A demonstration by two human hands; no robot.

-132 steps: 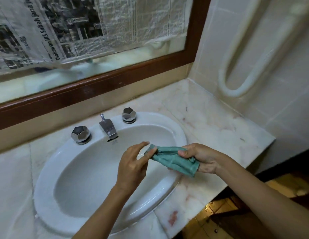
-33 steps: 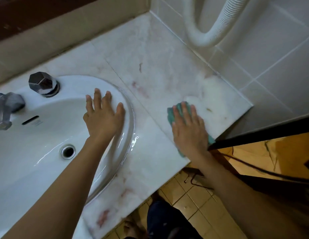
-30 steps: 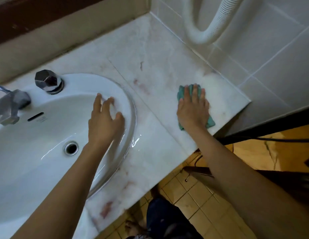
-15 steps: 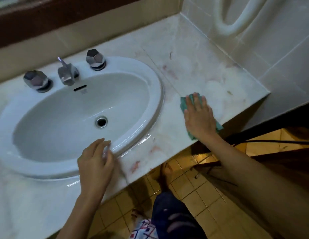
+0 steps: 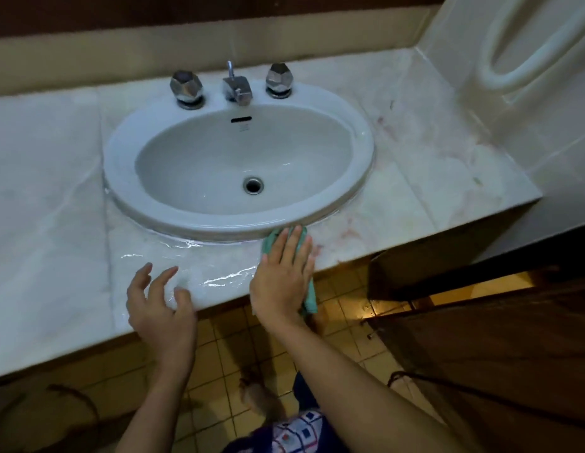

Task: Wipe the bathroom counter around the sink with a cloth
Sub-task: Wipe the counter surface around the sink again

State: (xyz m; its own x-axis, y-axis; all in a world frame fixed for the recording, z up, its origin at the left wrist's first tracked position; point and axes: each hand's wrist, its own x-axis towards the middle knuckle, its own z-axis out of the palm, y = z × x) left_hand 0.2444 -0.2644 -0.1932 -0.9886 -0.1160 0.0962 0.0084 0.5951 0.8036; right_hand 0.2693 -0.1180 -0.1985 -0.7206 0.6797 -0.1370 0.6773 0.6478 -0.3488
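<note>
Right hand [image 5: 281, 276], fingers flat, presses green cloth [image 5: 270, 244] on counter [image 5: 415, 178] below sink [image 5: 121, 152] rim. Left hand [image 5: 159, 304] hovers beside, fingers loose, holding nothing.

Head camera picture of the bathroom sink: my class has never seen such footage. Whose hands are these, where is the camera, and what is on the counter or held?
No machine here: a person wears the camera on the head, looking down, so both arms reach in from below. The right hand lies flat on a green cloth, pressing it to the marble counter at the front rim of the white sink. The left hand is spread open over the wet counter edge, holding nothing. Behind the basin stand a chrome tap and two faceted knobs.
</note>
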